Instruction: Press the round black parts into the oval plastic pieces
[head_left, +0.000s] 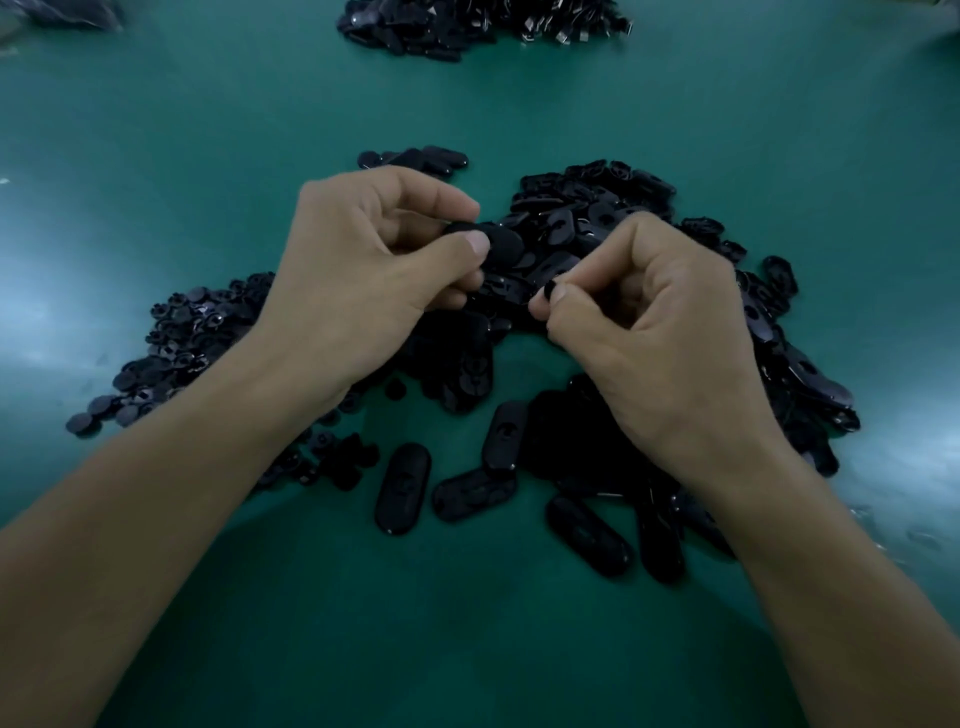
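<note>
My left hand (374, 270) holds a black oval plastic piece (504, 244) between thumb and curled fingers, above the middle of the table. A short way to its right, my right hand (654, 322) pinches a small round black part (549, 288) between thumb and forefinger. The two held parts are close but apart. Under my left wrist lies a heap of round black parts (192, 338). Behind and beside my right hand is a heap of oval pieces (597, 208).
Several oval pieces with a round part in them (402, 486) lie near the front of the green table (208, 156). A small cluster of dark parts (415, 156) lies beyond my left hand. Another dark pile (467, 26) lies at the far edge.
</note>
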